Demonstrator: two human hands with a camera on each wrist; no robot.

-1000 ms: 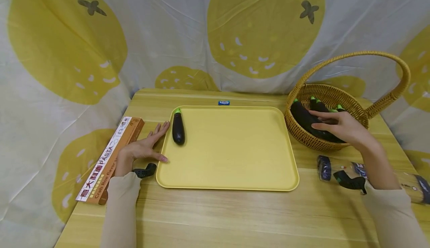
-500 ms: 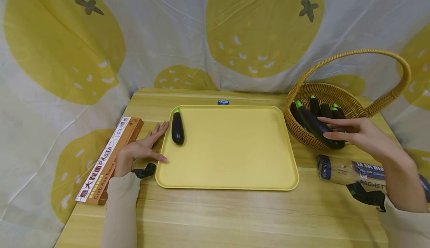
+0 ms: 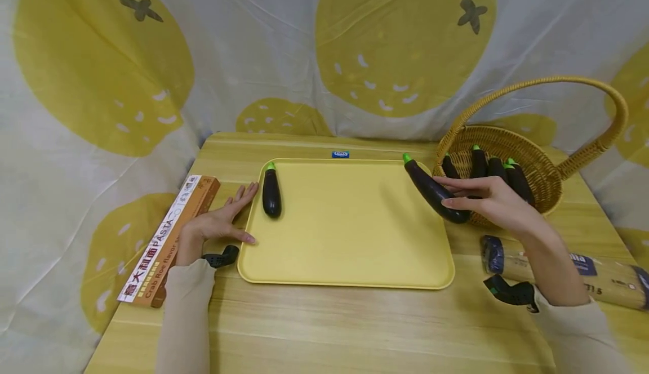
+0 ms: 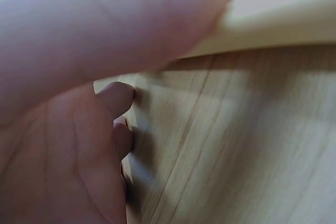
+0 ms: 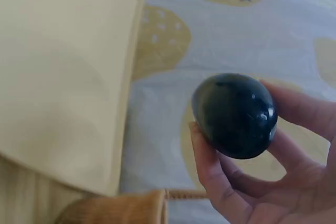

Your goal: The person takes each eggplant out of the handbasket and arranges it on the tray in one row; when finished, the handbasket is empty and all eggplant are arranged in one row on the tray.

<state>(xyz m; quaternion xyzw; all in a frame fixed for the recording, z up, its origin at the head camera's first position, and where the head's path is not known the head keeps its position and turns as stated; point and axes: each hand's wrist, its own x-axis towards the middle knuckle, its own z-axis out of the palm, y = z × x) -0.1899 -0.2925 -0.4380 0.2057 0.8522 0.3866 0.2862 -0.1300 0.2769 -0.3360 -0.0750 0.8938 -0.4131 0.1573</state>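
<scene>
Between the thumb and fingers of my right hand (image 3: 492,199) is a dark eggplant (image 3: 431,188) with a green tip, held above the right edge of the yellow tray (image 3: 350,222). The right wrist view shows the rounded end of this eggplant (image 5: 235,116) in the fingers. Another eggplant (image 3: 271,194) lies along the tray's left side. My left hand (image 3: 218,225) rests at the tray's left rim, fingers spread, thumb touching the rim. Several more eggplants (image 3: 479,163) lie in the wicker basket (image 3: 539,163), partly hidden behind my right hand.
The basket's tall handle (image 3: 547,81) arches over it at the right. A spaghetti packet (image 3: 608,278) lies under my right forearm. On the left is a long pasta box (image 3: 167,239). Behind the tray sits a small blue packet (image 3: 340,154). A lemon-print cloth (image 3: 284,53) hangs behind the table.
My right hand has lifted one eggplant out of the basket and carried it left to over the tray's right edge. The left hand has stayed at the tray's left rim.
</scene>
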